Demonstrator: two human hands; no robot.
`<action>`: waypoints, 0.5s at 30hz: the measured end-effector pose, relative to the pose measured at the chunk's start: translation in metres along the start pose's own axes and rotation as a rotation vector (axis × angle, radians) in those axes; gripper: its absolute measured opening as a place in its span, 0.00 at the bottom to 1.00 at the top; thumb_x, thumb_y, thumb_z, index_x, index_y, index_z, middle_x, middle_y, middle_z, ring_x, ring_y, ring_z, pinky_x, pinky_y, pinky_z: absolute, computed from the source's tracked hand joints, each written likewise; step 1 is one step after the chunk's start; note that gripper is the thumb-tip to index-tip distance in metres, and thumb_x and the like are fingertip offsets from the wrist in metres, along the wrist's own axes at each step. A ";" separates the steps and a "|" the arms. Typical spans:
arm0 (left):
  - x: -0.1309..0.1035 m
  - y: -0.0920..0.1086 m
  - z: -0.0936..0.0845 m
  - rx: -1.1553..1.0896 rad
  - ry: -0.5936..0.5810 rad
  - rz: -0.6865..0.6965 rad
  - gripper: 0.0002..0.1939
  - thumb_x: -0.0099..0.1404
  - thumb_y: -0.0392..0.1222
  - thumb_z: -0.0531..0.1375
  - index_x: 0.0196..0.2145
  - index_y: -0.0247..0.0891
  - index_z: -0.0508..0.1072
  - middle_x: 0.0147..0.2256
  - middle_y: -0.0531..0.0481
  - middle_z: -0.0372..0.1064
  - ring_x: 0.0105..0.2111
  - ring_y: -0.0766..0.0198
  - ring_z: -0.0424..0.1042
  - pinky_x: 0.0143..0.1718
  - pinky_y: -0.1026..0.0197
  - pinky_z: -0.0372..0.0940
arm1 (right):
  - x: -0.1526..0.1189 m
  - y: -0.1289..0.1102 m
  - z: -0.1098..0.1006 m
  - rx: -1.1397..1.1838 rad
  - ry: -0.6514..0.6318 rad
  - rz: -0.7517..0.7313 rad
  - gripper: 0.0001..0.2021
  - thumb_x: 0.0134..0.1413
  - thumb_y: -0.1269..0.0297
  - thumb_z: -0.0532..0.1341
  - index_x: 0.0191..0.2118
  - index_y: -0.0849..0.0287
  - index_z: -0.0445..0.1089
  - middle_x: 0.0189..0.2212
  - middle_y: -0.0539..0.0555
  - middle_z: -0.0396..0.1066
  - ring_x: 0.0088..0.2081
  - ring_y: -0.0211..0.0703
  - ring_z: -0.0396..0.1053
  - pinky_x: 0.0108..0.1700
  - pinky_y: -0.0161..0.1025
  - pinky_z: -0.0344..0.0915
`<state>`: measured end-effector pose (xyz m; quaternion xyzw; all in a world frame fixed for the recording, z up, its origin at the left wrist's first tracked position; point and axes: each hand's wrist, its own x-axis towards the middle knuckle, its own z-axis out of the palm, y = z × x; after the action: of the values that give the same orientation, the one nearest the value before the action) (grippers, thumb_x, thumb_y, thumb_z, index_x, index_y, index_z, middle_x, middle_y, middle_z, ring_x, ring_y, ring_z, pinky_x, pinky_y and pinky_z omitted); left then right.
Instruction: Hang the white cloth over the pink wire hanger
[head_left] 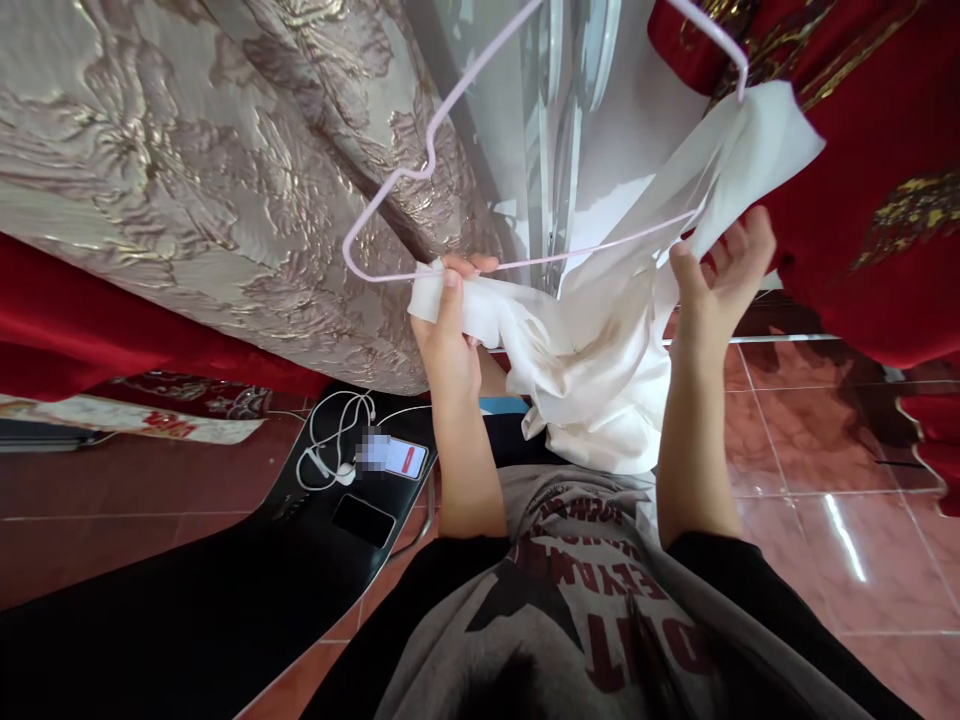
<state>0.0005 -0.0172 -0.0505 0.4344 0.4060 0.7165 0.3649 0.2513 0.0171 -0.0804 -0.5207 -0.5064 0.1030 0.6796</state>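
A pale pink hanger [615, 243] spans the upper middle, tilted, with its top beyond the upper edge. White cloth [592, 370] drapes over the hanger's right end and sags into my lap. At the hanger's lower bar, my left hand [448, 325] pinches a strip of the cloth between thumb and fingers. My right hand [724, 265] is open beside the hanging part of the cloth, below the hanger's right end, with fingers spread; its thumb is at the cloth's edge.
Embossed beige-gold fabric [225, 170] hangs at the upper left, red fabric [885, 220] at the right. On a black bench [187, 600] at the lower left lie a lit phone [409, 459], a dark phone [364, 521] and white earphones [322, 465]. Red floor tiles [810, 540] show at the right.
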 end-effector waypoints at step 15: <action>0.001 0.006 -0.008 -0.129 -0.072 -0.028 0.13 0.75 0.52 0.64 0.37 0.41 0.74 0.41 0.49 0.78 0.20 0.70 0.52 0.19 0.56 0.40 | 0.024 -0.051 0.005 0.129 -0.041 0.099 0.09 0.55 0.73 0.57 0.25 0.59 0.64 0.22 0.50 0.64 0.25 0.33 0.61 0.33 0.37 0.58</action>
<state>-0.0079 -0.0208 -0.0474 0.4299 0.3514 0.7199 0.4165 0.2387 0.0144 -0.0254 -0.4983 -0.4861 0.1795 0.6951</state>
